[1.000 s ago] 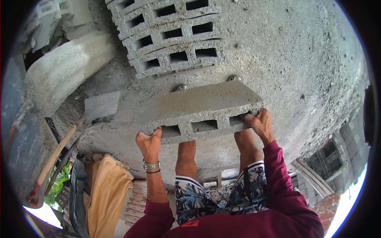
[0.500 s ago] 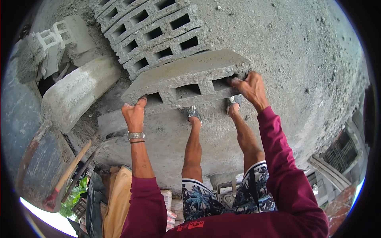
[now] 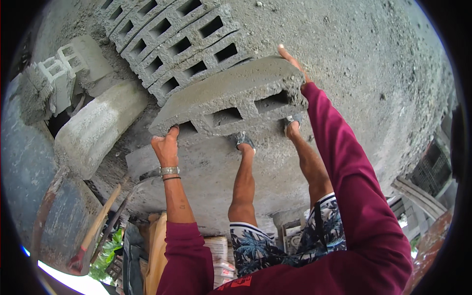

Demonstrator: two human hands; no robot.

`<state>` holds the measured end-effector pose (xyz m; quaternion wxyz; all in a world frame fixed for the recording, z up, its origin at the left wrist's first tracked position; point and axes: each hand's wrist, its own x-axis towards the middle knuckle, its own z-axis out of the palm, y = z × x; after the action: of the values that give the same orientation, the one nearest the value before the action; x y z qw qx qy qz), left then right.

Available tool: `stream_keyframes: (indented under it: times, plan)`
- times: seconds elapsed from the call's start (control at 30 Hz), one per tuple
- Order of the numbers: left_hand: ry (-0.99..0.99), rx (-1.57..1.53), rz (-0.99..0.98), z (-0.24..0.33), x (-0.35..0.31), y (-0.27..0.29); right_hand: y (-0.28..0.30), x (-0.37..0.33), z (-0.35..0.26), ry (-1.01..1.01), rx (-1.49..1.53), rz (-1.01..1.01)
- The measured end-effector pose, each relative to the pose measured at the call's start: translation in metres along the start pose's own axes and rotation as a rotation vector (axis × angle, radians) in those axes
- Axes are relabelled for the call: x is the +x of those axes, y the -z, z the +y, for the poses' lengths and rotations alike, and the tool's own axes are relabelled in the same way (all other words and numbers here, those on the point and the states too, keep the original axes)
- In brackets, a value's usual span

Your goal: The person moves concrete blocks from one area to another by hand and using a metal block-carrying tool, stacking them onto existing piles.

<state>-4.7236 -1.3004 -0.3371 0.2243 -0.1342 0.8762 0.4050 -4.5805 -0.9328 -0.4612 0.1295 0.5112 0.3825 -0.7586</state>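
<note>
A grey hollow concrete block point(image 3: 231, 93) stands tilted in front of my feet, its three openings facing me. Its upper long side looks smooth and damp. My left hand point(image 3: 167, 147) grips its left end, fingers hooked at the leftmost opening. At the far right corner, my right hand point(image 3: 295, 64) is stretched out along the block's end, its fingers pointing away; part of this hand is hidden behind the block and sleeve. Just beyond the block, several similar hollow blocks point(image 3: 179, 46) stand in rows, close together.
A curved pale slab point(image 3: 101, 125) leans on the left, near broken block pieces point(image 3: 64, 64). A grey metal wheelbarrow tray point(image 3: 24, 137) and a wooden-handled tool point(image 3: 98, 221) lie at the left. Gritty ground point(image 3: 354, 59) spreads to the right; wooden planks point(image 3: 418, 196) are at the lower right.
My right hand has let go of the right opening and moved out to the far side of the block's end. The left hand keeps its grip, and the block has tilted slightly.
</note>
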Motion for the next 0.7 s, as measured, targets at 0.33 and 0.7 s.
stream_keyframes:
  times: [0.33, 0.7]
  plan:
    - [0.072, 0.210, -0.124, 0.006, -0.121, 0.028, 0.086, -0.176, 0.068, -0.038, 0.382, 0.148]
    - [-0.101, 0.376, -0.926, 0.219, -0.390, -0.077, 0.249, -0.645, 0.141, 0.129, 0.848, 0.655]
